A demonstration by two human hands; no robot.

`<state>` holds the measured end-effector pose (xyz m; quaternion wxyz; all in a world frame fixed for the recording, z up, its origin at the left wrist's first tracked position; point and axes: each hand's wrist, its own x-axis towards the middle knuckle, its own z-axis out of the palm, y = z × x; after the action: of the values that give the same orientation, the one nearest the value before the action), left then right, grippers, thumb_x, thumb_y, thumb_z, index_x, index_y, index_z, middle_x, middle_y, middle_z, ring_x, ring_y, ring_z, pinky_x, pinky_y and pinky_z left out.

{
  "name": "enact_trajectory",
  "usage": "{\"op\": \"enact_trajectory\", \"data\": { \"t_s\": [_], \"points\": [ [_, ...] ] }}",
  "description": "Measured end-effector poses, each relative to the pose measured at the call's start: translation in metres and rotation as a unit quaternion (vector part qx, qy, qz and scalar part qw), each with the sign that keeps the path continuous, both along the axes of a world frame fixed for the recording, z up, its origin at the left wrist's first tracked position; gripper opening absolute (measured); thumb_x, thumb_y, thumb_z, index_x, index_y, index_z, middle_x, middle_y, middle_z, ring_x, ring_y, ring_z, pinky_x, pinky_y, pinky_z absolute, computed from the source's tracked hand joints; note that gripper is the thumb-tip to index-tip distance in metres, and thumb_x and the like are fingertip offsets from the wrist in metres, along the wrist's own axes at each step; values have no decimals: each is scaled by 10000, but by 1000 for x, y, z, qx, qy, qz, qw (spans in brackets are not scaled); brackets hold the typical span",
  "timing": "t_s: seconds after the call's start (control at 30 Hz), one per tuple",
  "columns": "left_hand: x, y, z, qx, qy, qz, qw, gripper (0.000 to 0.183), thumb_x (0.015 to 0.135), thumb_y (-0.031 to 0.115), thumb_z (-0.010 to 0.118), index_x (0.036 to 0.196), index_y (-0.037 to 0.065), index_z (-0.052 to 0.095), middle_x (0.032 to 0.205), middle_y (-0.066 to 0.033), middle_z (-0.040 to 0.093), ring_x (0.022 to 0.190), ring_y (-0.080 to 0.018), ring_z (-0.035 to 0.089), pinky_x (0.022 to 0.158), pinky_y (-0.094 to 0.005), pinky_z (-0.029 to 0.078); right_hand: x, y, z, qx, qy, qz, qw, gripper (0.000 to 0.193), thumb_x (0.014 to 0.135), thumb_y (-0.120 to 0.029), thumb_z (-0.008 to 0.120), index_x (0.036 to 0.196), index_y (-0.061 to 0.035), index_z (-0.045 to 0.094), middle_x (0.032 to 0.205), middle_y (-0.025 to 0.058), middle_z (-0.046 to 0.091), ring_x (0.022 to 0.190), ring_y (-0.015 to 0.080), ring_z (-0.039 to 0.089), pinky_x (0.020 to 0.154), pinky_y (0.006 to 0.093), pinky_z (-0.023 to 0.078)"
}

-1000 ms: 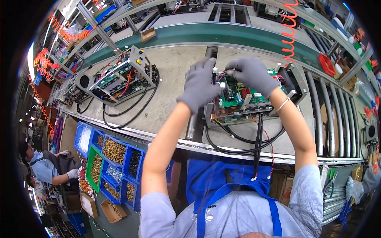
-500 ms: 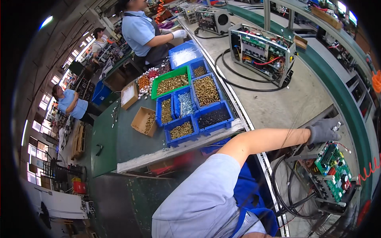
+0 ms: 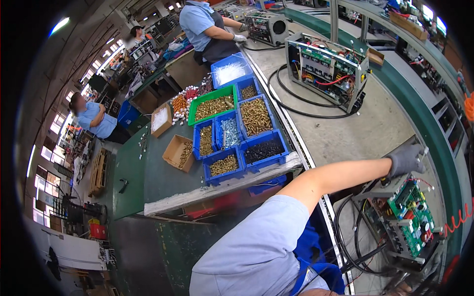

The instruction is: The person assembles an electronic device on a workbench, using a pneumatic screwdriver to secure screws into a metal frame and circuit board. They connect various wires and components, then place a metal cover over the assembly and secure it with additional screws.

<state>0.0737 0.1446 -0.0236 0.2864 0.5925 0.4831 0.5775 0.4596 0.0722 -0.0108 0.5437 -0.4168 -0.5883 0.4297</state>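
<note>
My left arm stretches to the right across the bench. Its grey-gloved left hand (image 3: pixel 406 160) is above the upper end of an opened electronic unit (image 3: pixel 410 212), fingers curled, with a small pale thing at the fingertips that I cannot make out. Green circuit boards, a metal frame and thin wires show in this unit. Black cable (image 3: pixel 340 229) loops beside it. At the dim lower right rim, a blurred shape (image 3: pixel 433 269) near the unit's lower end may be my right hand; its fingers do not show.
Blue bins (image 3: pixel 224 167) and a green tray (image 3: pixel 212 106) of screws and small hardware stand on the side table. Farther along the bench are another opened unit (image 3: pixel 326 74) and a cased one (image 3: pixel 266 29). A co-worker (image 3: pixel 207 29) stands there; a green conveyor strip (image 3: pixel 419 108) runs behind.
My left hand has shifted slightly right and up, staying by the unit's upper end. The co-worker has moved right, with hands now by the far cased unit.
</note>
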Motion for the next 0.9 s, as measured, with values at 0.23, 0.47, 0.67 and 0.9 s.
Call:
{"op": "enact_trajectory", "data": {
  "t_s": [0.23,0.47,0.67,0.9],
  "points": [
    [-36,-14,30,-198,-156,-113,961,510,766,164,752,1237,40,600,1129,-111,635,954,-213,618,816,-359,528,-34,-4,15,-12,189,30,981,556,943,-169,490,1453,28,389,1451,137,481,1315,245,481,1096,355,394],
    [-76,-17,38,-146,-92,-87,981,525,801,246,722,1262,24,603,833,-6,563,703,-103,534,638,-251,429,-56,35,0,-144,320,105,930,660,820,-187,530,1451,-35,411,1351,109,540,1212,208,541,1033,349,449],
    [-85,-16,31,-176,-82,-160,968,636,866,468,656,1309,20,567,1000,-50,610,825,-113,574,739,-242,464,-52,31,6,-111,292,117,943,702,783,-205,548,1453,-45,412,1332,117,545,1177,232,570,997,359,480],
    [-106,-92,14,-181,-133,-93,970,768,915,538,594,1441,7,417,1385,-114,508,1301,-229,452,1084,-368,362,-63,18,19,-123,239,60,961,655,859,-256,548,1445,-2,401,1359,129,524,1204,208,556,1005,341,465]
  ]
}}
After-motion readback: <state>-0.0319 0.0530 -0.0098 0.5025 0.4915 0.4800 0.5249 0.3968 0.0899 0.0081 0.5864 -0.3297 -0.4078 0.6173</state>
